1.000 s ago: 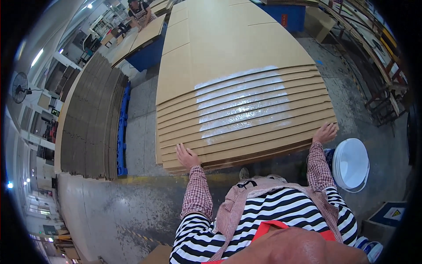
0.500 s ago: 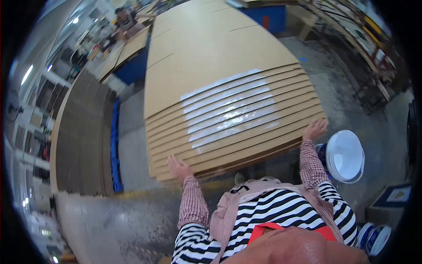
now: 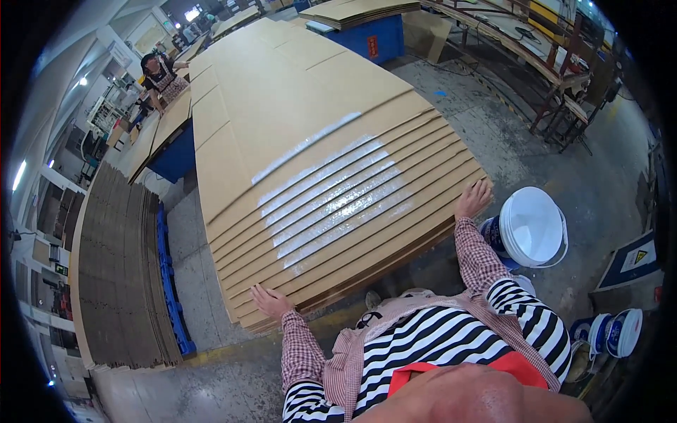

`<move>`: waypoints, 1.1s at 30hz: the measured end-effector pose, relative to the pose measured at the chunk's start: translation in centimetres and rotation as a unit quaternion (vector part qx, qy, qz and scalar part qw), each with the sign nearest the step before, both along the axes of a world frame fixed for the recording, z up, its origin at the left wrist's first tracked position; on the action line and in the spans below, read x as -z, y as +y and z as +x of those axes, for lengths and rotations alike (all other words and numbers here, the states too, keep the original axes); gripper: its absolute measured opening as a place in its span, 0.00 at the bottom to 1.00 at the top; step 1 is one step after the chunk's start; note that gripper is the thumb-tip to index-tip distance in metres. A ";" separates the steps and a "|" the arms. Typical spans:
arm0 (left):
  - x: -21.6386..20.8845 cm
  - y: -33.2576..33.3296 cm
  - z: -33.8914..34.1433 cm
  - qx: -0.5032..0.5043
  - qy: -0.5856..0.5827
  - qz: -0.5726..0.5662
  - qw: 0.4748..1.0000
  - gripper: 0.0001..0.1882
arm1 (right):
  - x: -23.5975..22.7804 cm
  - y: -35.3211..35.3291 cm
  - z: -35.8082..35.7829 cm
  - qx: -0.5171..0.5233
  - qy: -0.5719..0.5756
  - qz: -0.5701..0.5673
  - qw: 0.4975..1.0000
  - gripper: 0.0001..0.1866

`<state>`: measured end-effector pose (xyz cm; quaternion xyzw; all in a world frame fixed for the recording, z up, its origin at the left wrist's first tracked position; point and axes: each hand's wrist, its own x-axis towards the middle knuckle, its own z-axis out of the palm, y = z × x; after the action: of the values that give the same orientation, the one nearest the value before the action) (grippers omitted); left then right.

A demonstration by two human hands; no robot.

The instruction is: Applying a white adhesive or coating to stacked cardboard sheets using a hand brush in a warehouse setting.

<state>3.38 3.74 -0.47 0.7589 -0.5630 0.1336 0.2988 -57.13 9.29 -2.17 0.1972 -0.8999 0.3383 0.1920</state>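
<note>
A large stack of brown cardboard sheets [image 3: 282, 92] stretches away in front of me. Its near end is fanned into several narrow steps, and a shiny wet-looking white patch [image 3: 345, 201] crosses the middle of them. My left hand [image 3: 271, 302] rests on the near left corner of the fanned sheets, fingers extended over the edges. At the near right corner, my right hand [image 3: 474, 200] lies with its fingers stretched over the sheet edges. Neither thumb shows clearly. Both hands touch the cardboard, and neither lifts a sheet.
White buckets [image 3: 532, 225] stand on the floor to the right, with more buckets [image 3: 620, 333] nearer me. At left, a tall cardboard stack [image 3: 116, 275] adjoins a blue pallet [image 3: 169, 282]. A co-worker [image 3: 163, 81] stands beyond a blue-sided table [image 3: 173, 155]. A metal-framed bench [image 3: 536, 60] is far right.
The view has turned, and the stack now sits further left. The top sheet's edge lies farther from the step below, showing a separate shiny strip. Both hands stay on the near corners.
</note>
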 end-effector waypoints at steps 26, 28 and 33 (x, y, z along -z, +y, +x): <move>-0.4 -0.5 0.2 -0.068 0.050 0.001 0.996 0.24 | 3.2 -1.8 -4.4 -0.135 0.148 0.133 0.971 0.15; -0.9 -0.2 -0.2 -0.049 0.080 0.004 0.996 0.23 | 3.8 -1.6 -4.7 -0.150 0.151 0.126 0.969 0.15; -1.6 0.2 -0.2 -0.045 0.115 0.012 0.992 0.23 | 5.2 -1.5 -3.8 -0.181 0.156 0.124 0.963 0.15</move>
<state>3.23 3.94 1.13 0.7972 -0.4921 0.0521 0.3458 -60.94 7.76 -7.38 0.4291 -0.8431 0.2185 0.2396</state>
